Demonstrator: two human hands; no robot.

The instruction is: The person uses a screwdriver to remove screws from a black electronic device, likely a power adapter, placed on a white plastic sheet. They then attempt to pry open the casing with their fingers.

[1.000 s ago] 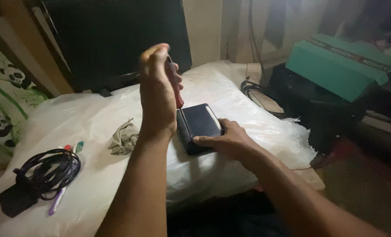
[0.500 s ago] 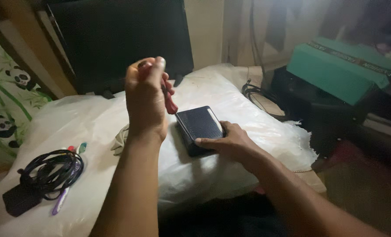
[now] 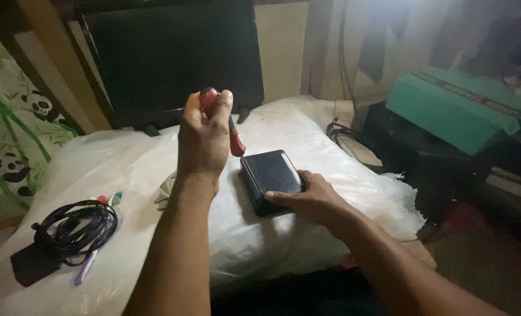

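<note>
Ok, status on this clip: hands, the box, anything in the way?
Left hand gripping red-handled screwdriver, tip at black box edge. Right hand steadying box on plastic sheet. Nothing in the way.

box [image 3: 270, 177] on sheet [image 3: 126, 169], cable [image 3: 73, 225] left
</note>
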